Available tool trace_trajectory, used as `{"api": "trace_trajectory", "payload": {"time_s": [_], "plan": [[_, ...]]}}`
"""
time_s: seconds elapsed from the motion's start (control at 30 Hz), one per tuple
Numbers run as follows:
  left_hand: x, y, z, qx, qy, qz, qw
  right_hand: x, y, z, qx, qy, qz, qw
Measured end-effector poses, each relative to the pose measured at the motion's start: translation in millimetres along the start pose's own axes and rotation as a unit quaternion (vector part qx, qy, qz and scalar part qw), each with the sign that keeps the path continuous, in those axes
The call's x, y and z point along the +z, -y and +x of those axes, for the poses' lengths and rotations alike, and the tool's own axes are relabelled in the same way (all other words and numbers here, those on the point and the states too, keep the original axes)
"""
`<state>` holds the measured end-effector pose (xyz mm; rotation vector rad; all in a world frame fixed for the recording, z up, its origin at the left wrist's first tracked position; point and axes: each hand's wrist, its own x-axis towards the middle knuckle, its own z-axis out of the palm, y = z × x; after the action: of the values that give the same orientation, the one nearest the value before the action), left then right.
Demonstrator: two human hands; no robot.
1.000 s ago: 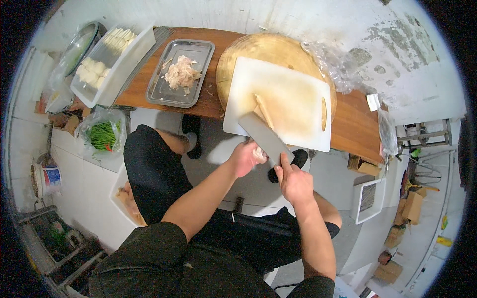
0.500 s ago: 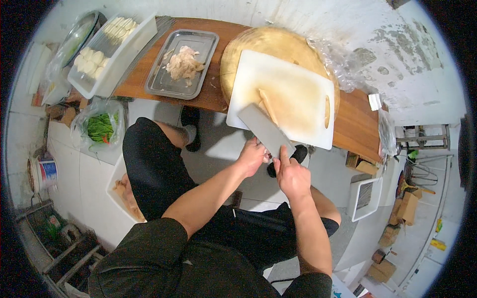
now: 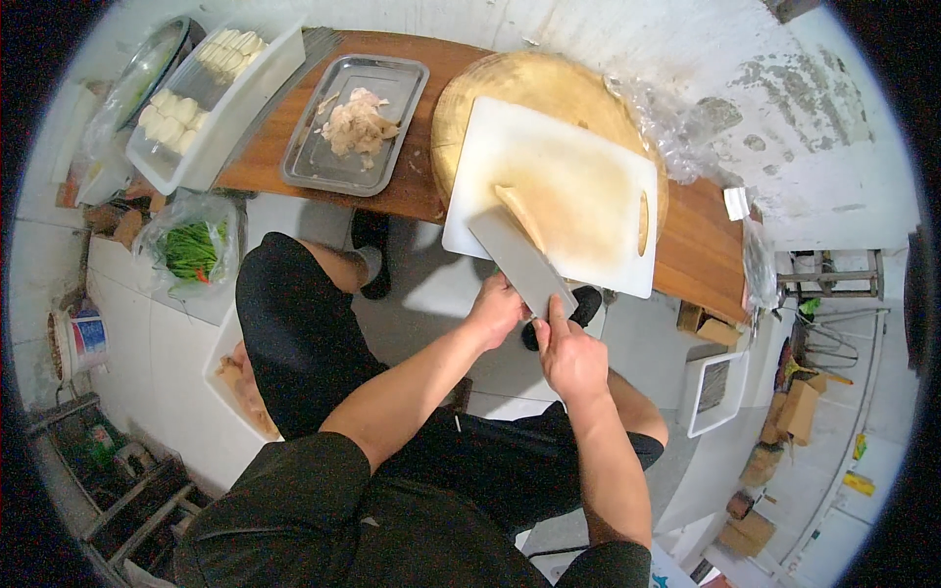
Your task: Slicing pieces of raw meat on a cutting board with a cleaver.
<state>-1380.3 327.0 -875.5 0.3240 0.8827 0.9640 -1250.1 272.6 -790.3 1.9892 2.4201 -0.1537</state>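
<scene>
Right hand (image 3: 571, 358) was closed on the knife (image 3: 524, 260), index finger set against the blade. Left hand (image 3: 500, 312) was curled close by the blade's lower-left side; whether it pinched anything could not be told. In view, the blade crossed the near edge of the board (image 3: 588, 186), just beside a pale strip (image 3: 520, 211). The board lay on the block (image 3: 480, 83), jutting past the table (image 3: 701, 245). Floor (image 3: 417, 284) showed between table and lap (image 3: 480, 461)
</scene>
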Motion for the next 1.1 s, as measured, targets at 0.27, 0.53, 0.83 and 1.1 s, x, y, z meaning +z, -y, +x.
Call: {"api": "trace_trajectory", "payload": {"time_s": [0.27, 0.53, 0.83, 1.1], "plan": [[3.4, 4.6, -4.5, 0.001, -0.028, 0.046, 0.999, 1.2, -3.1, 9.4, 0.006, -0.015, 0.005, 1.000], [5.2, 3.0, -6.8, 0.001, -0.020, 0.067, 0.998, 4.4, -6.0, 25.4, 0.027, -0.003, 0.003, 1.000], [-1.7, 0.0, 3.3, 0.015, -0.033, 0.082, 0.996, 3.7, -9.3, 44.6, 0.053, 0.005, 0.005, 0.999], [-1.0, -3.9, 3.9, -0.011, -0.038, 0.070, 0.997, 0.9, -6.5, 13.1, 0.020, 0.028, 0.012, 0.999]]}}
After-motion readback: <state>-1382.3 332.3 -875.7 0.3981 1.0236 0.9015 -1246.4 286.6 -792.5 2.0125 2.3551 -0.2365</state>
